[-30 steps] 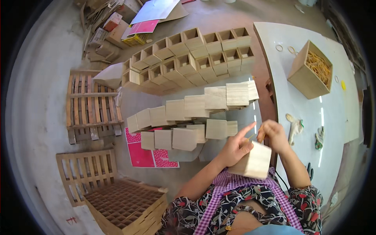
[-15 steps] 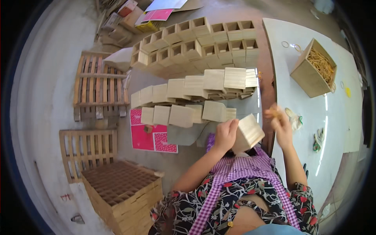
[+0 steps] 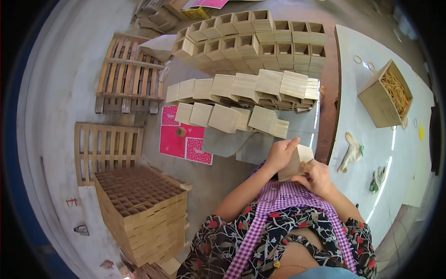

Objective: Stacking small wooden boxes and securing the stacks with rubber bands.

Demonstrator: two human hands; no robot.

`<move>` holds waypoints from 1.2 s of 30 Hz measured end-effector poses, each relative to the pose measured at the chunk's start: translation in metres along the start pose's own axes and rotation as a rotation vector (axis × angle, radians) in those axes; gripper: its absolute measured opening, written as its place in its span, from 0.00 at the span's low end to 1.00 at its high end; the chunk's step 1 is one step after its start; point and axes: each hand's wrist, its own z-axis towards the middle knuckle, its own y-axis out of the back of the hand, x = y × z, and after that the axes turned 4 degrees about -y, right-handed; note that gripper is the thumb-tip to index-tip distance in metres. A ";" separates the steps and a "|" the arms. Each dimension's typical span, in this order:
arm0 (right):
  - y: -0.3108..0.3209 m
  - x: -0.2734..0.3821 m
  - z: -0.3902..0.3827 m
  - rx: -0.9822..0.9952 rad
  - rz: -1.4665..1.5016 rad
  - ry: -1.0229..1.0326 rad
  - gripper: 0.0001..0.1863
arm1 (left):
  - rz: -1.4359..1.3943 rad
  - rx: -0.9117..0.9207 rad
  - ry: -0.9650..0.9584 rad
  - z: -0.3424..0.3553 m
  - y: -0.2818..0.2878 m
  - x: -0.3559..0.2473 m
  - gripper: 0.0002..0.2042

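Note:
In front of my apron I hold a small wooden box (image 3: 289, 169), tilted. My left hand (image 3: 280, 156) is closed around its left side, thumb up along the edge. My right hand (image 3: 318, 178) has come against the box's right side, its fingers pinched on a tan rubber band (image 3: 304, 164), mostly hidden by the fingers. Beyond my hands, rows of similar wooden boxes (image 3: 224, 118) lie stacked, closed faces toward me. Farther off, more stacked boxes (image 3: 282, 55) show their open ends.
On the pale table (image 3: 357, 195) at right stand a wooden bin (image 3: 377, 106) of rubber bands (image 3: 395, 91) and two work gloves (image 3: 351, 152). A tall stack of cardboard-coloured grids (image 3: 153, 229) and wooden pallets (image 3: 129, 74) are at left. A pink printed sheet (image 3: 173, 144) lies near the boxes.
My right hand has moved from beside the table's edge, left and down, to the box. The box has turned in my left hand. The whole view has shifted.

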 end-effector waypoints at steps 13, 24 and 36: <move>0.027 0.015 0.031 0.333 0.054 -0.021 0.12 | -0.161 -0.187 0.072 0.011 0.021 0.027 0.30; 0.248 -0.160 0.073 -0.593 -0.861 -0.228 0.07 | -1.153 -0.388 0.064 0.016 0.104 0.076 0.18; 0.210 -0.203 0.218 -0.093 -0.736 -0.377 0.19 | -1.562 -0.344 0.229 0.015 0.097 0.080 0.16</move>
